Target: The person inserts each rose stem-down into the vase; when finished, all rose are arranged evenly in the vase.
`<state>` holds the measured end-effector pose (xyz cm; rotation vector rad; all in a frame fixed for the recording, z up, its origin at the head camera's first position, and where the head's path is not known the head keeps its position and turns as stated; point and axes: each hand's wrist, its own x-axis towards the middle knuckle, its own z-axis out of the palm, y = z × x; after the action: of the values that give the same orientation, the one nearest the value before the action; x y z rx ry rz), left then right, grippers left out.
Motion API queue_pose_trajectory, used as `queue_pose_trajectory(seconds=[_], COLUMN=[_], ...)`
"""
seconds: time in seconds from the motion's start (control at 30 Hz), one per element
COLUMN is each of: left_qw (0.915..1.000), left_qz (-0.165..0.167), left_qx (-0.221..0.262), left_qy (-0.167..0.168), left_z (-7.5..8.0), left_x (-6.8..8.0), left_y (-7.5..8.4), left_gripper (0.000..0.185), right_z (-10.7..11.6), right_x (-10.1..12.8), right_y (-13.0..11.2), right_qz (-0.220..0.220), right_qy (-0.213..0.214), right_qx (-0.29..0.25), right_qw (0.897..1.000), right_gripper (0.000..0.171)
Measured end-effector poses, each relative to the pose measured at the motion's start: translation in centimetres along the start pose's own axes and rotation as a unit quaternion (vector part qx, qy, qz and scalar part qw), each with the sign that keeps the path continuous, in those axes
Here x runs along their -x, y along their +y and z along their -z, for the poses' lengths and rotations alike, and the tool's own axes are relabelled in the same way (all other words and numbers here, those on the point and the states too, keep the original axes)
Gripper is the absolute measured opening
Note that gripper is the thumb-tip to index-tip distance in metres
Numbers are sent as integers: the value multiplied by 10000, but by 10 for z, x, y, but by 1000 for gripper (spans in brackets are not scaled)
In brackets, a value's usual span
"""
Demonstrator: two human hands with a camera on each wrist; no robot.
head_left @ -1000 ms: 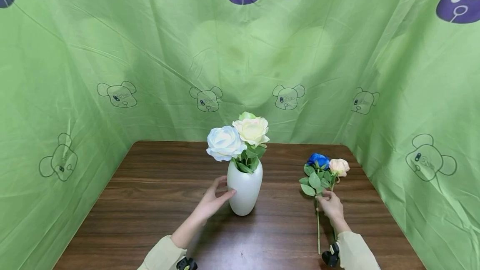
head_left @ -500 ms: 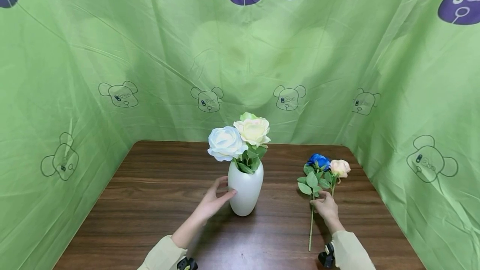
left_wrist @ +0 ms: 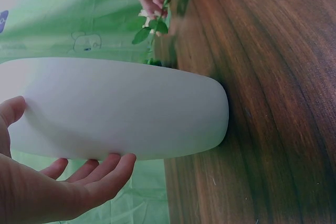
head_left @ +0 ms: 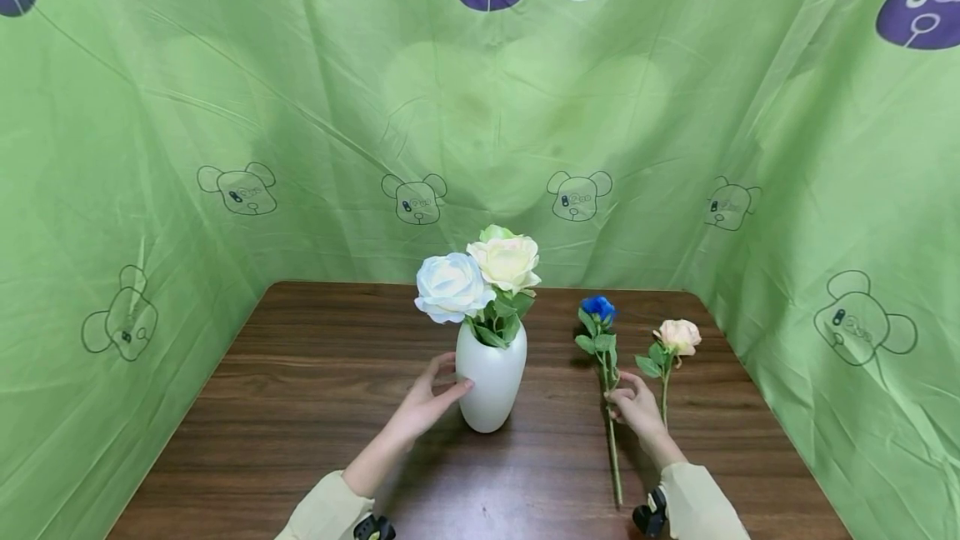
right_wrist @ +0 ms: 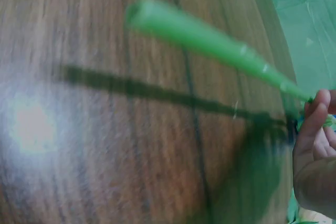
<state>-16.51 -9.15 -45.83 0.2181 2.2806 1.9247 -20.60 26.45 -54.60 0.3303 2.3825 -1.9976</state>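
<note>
A white vase [head_left: 491,386] stands upright near the middle of the table, bearing a pale blue rose [head_left: 452,286] and a cream rose [head_left: 506,262]. My left hand [head_left: 423,407] holds the vase's left side, thumb toward the front; the left wrist view shows the thumb and fingers spread around the vase [left_wrist: 126,111]. My right hand [head_left: 637,408] pinches the stem of a blue rose [head_left: 598,309] below its leaves. In the right wrist view the cut end of the green stem [right_wrist: 199,38] is raised over the table, its shadow below.
A pale pink rose [head_left: 678,337] lies on the table to the right, its lower stem partly hidden behind my right hand. The brown wooden table [head_left: 300,373] is enclosed by green printed cloth [head_left: 480,123] at the back and both sides.
My right hand has moved left with the blue rose, drawing it away from the pale pink rose and turning its bloom. The left hand and the vase have stayed in place.
</note>
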Motion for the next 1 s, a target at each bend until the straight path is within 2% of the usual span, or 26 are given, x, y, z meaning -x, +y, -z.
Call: queue_pose_trajectory(seconds=[0.17, 0.47, 0.7, 0.9, 1.0], left_qw=[10000, 10000, 10000, 9999, 9999], left_qz=[-36, 9, 28, -11, 4], left_qx=[30, 30, 59, 103, 94], left_qy=[-19, -6, -22, -52, -57], left_z=[0, 0, 0, -1, -1], left_x=[0, -1, 1, 2, 2], left_y=[-1, -1, 1, 3, 3], left_gripper=[58, 57, 58, 58, 59], right_z=[-7, -19, -27, -34, -36], right_x=[1, 3, 13, 23, 27], right_y=[-9, -23, -51, -77, -88], right_qz=[266, 1281, 1695, 1962, 2249], right_qy=[-226, -545, -645, -569, -553], right_qx=[-295, -442, -670, -731, -973], right_qw=[9990, 9893, 9811, 9762, 9679], right_gripper=[55, 32, 40, 45, 45])
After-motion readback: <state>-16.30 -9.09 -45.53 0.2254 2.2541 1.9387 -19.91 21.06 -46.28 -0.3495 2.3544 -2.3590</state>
